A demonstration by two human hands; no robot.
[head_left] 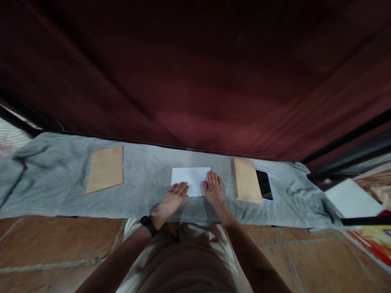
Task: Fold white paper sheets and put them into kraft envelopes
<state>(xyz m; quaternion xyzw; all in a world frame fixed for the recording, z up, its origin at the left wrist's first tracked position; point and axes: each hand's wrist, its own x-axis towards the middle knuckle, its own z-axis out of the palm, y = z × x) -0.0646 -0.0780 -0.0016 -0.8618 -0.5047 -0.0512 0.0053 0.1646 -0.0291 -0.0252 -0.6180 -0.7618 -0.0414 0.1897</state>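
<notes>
My left hand (173, 197) and right hand (214, 188) lie flat and open, holding nothing, fingers pressing the white paper (191, 179) on the gray cloth (146, 179), mid-frame.

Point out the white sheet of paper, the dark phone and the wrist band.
white sheet of paper (190, 179), head view, its bare middle.
dark phone (264, 184), head view, screen centre.
wrist band (149, 225), head view, strap on left wrist.

Two brown envelopes lie on the grey cloth (146, 171): one at the left (105, 169), one at the right (247, 180). There is one white sheet (191, 178), one dark phone (264, 185), and two hands, left (172, 198) and right (214, 187).
</notes>
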